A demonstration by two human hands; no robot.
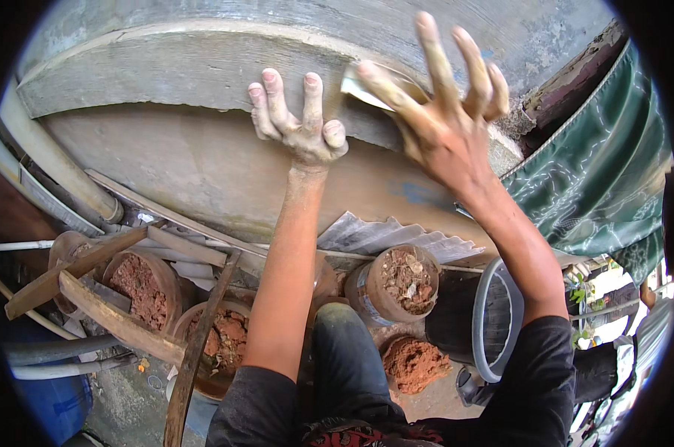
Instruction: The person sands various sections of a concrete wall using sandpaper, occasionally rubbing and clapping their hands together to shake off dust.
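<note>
Curling beneath the right hand [450, 132]: a pale, thin sheet [362, 91].

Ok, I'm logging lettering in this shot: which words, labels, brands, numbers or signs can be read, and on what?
No text can be read.
Tub: bluish marking on its side, too blurred to read.
Wall: blue smudge, no legible letters.
Red pattern at the lower edge: cut off, nothing readable.
</note>
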